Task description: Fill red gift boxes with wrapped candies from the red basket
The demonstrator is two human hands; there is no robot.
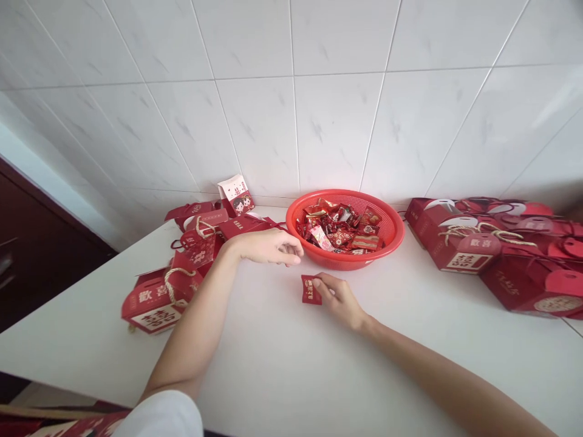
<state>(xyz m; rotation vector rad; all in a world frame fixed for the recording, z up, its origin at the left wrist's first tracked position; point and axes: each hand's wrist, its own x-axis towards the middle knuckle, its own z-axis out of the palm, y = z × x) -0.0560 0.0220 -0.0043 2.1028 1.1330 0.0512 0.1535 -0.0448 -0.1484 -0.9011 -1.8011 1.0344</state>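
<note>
A white sleeve (159, 416) is seen nearest the camera at the bottom edge, and the left forearm is extended from it across a white worktop (255, 370). A small red rectangular packet with gold characters (311, 289) is laid flat on the worktop, in front of a basket. Its right edge is touched by the fingers (322, 280) of the right hand (341, 300), though whether it is pinched cannot be told. The left hand (266, 247) is held just beside the rim of that round red perforated plastic basket (392, 230); its fingers (286, 250) are loosely curled and nothing is gripped. The basket is heaped with red-wrapped sweets (339, 227). Red cardboard gift boxes with rope handles (157, 303) are scattered to the left, and more red gift boxes (464, 252) are piled to the right. A white-and-red card printed with a cartoon couple (237, 195) is propped against a white tiled wall (291, 121).
</note>
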